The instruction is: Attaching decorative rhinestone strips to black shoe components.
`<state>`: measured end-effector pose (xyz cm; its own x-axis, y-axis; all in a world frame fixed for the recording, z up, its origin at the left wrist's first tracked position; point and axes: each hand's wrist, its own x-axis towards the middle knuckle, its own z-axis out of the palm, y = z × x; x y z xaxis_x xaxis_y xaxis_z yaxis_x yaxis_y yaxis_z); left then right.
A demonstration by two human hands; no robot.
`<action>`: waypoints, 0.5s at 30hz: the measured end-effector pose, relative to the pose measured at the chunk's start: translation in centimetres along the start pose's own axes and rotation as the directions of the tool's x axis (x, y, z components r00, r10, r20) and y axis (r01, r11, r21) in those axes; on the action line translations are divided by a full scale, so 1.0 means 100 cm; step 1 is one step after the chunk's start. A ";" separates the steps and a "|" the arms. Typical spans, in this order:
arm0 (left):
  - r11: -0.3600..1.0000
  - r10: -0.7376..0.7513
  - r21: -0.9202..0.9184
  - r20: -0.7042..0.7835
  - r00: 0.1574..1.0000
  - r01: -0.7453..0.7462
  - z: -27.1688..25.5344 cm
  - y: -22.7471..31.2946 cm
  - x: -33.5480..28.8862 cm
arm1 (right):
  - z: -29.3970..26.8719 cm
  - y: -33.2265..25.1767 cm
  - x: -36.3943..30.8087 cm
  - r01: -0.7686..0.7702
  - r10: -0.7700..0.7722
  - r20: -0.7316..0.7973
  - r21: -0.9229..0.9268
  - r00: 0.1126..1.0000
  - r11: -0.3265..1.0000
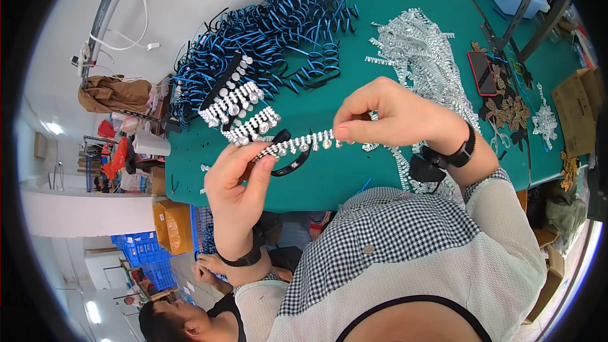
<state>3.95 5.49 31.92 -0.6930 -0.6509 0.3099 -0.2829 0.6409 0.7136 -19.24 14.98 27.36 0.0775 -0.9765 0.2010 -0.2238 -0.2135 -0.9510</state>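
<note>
Stretched between my two hands is a silver rhinestone trim strip [304, 142] with small round drops hanging from it. My left hand [237, 180] pinches its left end between thumb and fingers. The right end is pinched by my right hand [377, 117]. A black band [292, 166] curves just below the strip, close to my left fingers; whether it is joined to the strip I cannot tell. Beyond my left hand lie several finished-looking rhinestone bands [235, 106] on black backing.
A tangled heap of blue and black curled ribbon [266, 44] covers the far left of the green table [373, 9]. A pile of silver trim [421, 57] lies at right, with a red-edged phone [482, 73], scissors [499, 134] and brown flower appliques [510, 113]. Another person [190, 320] sits at lower left.
</note>
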 end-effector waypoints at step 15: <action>0.974 0.226 0.012 0.021 0.974 -0.227 -0.009 0.000 -0.008 | -0.012 -0.043 -0.031 0.379 -0.462 -0.161 -0.375 0.872 0.846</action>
<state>5.10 5.64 32.26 -0.7527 -0.4803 0.4503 -0.1266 0.7768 0.6169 -19.68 18.88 31.10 0.0146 -0.7573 0.6529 -0.5239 -0.5620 -0.6401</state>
